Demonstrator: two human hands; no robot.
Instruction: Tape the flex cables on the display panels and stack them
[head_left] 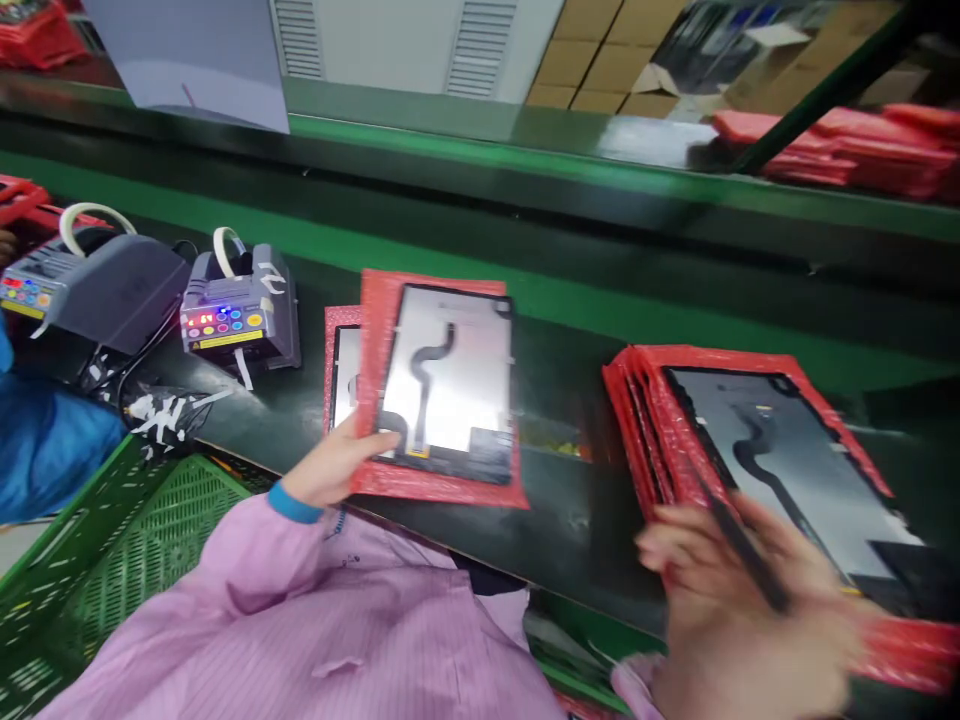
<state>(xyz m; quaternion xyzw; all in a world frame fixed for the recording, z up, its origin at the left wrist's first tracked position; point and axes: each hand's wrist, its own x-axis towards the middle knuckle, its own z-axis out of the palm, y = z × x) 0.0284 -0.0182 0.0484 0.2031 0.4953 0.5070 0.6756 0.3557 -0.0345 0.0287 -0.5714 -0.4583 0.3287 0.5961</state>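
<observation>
My left hand [337, 462] grips the left edge of a tablet display panel [472, 370] and the red bubble-wrap sheet [375, 330] under it, thumb on top. The panel has a silvery back with a curved black ribbon cable [422, 385]. Partly hidden beneath lies another panel [346, 365] on red bubble wrap. My right hand [757, 620], smeared by motion, is closed around a slim black pointed tool [746, 555], possibly tweezers. It is in front of a stack of red bubble-wrap sheets [637, 430] topped by a similar display panel [787, 450].
Two grey tape dispensers [244, 300] [112, 285] stand at the left, strips of tape sticking out. A green plastic crate [150, 550] sits below the table's left edge. Red wrapped packs [877, 150] lie on the raised shelf, far right. Someone's blue clothing [56, 440] shows at left.
</observation>
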